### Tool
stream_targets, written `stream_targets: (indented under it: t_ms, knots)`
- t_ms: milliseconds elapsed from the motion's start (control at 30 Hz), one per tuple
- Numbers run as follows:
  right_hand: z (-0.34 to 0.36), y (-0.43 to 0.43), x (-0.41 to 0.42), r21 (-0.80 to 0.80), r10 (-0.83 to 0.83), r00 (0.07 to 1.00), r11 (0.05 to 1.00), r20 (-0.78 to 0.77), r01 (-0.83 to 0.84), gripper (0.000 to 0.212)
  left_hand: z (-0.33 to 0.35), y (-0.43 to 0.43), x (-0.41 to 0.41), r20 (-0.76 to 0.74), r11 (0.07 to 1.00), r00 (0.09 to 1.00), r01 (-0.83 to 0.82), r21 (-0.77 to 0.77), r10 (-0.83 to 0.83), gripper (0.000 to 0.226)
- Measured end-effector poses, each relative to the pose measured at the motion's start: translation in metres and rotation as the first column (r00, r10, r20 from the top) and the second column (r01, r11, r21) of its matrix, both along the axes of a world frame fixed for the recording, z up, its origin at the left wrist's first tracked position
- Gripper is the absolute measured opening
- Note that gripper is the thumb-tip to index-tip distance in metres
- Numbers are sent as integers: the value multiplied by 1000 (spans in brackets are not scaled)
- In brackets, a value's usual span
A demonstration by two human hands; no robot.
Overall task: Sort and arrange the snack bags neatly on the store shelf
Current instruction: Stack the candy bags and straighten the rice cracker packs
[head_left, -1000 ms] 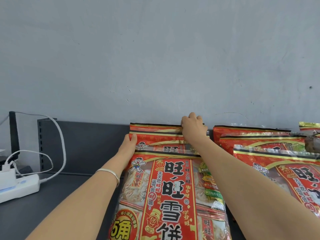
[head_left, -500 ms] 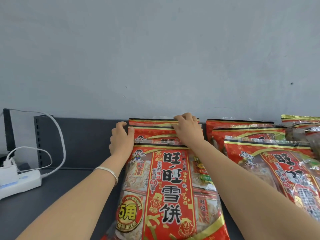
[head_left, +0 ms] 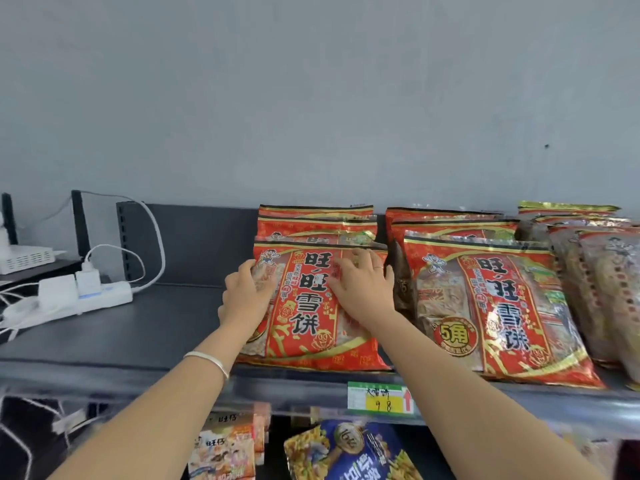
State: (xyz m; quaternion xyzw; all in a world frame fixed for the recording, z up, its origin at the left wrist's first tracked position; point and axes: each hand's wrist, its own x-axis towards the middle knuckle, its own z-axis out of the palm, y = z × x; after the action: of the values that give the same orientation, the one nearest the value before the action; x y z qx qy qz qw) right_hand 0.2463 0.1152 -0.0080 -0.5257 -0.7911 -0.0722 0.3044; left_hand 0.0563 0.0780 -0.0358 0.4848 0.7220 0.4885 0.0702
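Note:
A stack of red snack bags [head_left: 308, 317] lies on the dark top shelf [head_left: 138, 327], with two more bag tops [head_left: 315, 223] showing behind the front one. My left hand [head_left: 244, 296] rests against the front bag's left edge, fingers loosely bent. My right hand [head_left: 363, 289] lies flat on the bag's upper right face with fingers spread. A second stack of the same red bags [head_left: 491, 306] sits just to the right, and paler bags [head_left: 602, 282] lie at the far right.
A white power strip [head_left: 86, 296] with plugged chargers and cables sits at the shelf's left. A yellow and green price tag [head_left: 379, 398] hangs on the shelf's front rail. Other snack packs [head_left: 349, 452] fill the shelf below. A grey wall stands behind.
Both hands have come forward from the rear bags' top edges down onto the front bag. The view has pulled back, so the shelf's front rail and the lower shelf now show.

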Motion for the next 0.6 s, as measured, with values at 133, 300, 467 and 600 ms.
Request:
stream_targets:
  t_ms: [133,300,467,600]
  knots:
    - [-21,-28,11,-151,80,997,985,1,-79,70,-16,-30,16,-138,993,990,-19,-118,2,66]
    - [-35,-44,18,-271,185,974,952,127,-145,100,-26,-48,29,-247,963,967,-7,-269,-62,79]
    - [-43,-37,16,-189,168,950,975,265,-120,99,-34,-49,30,-407,938,898,21,-347,-170,87]
    - [-46,-27,6,-140,107,947,988,302,-67,102,-38,-43,27,-486,925,848,10,-380,-210,88]
